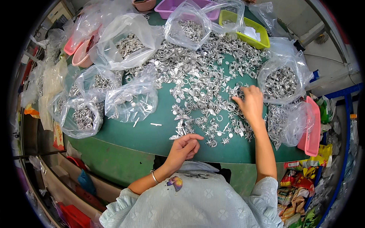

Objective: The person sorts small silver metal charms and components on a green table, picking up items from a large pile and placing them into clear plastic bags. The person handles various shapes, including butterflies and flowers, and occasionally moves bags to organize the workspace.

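Green tabletop [121, 133] spreads beneath loose silvery pieces [207, 89], heaped before you. Your right hand [250, 102] is among them, thumb and fingers apart; whether they pinch one, I cannot tell. Your left hand [185, 147] curls loosely, contents hidden. Pieces look light, stiff, slippery: grip their edges.

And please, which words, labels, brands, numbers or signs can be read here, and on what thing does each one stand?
Nothing reads clearly enough to quote.
Colourful packets, lower right: print too small.
Pale shirt: dark marks beside the butterfly, too unclear.
Clear bags: no readable text.
Silvery metal pieces: any marks too small.
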Demonstrator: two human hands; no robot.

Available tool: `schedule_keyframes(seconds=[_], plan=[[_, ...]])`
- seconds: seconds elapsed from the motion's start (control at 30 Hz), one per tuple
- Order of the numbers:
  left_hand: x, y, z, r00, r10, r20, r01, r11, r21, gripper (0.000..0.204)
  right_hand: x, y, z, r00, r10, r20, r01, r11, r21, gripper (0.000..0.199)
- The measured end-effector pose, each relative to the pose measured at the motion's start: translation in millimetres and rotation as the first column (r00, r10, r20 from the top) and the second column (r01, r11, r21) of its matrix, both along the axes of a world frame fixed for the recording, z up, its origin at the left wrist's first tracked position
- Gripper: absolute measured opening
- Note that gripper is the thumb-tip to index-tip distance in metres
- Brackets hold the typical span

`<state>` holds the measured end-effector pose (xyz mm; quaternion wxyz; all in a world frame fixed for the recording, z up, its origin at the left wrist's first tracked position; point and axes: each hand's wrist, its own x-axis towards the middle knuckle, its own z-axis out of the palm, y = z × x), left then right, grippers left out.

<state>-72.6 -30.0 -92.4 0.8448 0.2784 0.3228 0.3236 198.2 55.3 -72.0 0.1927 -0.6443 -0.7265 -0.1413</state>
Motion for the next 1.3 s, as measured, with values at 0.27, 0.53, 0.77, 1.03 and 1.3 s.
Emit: schedule_keyframes(seconds=[0.27, 0.53, 0.77, 1.03, 1.3], plan=[[-8.5, -2.2, 4.8, 0.999, 0.030, -0.027, -0.031, 0.999, -0.038, 0.019, 39.5, -6.2, 1.7, -0.132, -0.247, -0.960, -0.303, 0.932, -0.198, 0.028], [-4.9, -0.1, 4.6, 0.999, 0.020, 0.047, -0.016, 0.996, -0.084, 0.019, 49.7, -12.8, -8.2, -0.664, -0.206, -0.719, -0.509, 0.829, 0.232, 0.031], [-8.6, -1.4, 0.8, 0.996, 0.071, 0.047, -0.067, 0.995, -0.080, 0.018, 19.1, -12.3, 15.1, 0.958, -0.034, -0.285, -0.084, 0.916, -0.393, 0.018], [-9.6, -1.5, 2.7, 0.995, 0.096, 0.022, -0.094, 0.993, -0.070, 0.018, 54.3, -15.3, 22.6, 0.092, -0.214, -0.972, -0.429, 0.873, -0.233, 0.016], [-4.0, -1.1, 1.4, 0.995, 0.083, 0.052, -0.079, 0.994, -0.076, 0.019, 51.4, -36.8, 12.4, -0.768, -0.041, -0.639, -0.242, 0.943, 0.230, 0.038]])
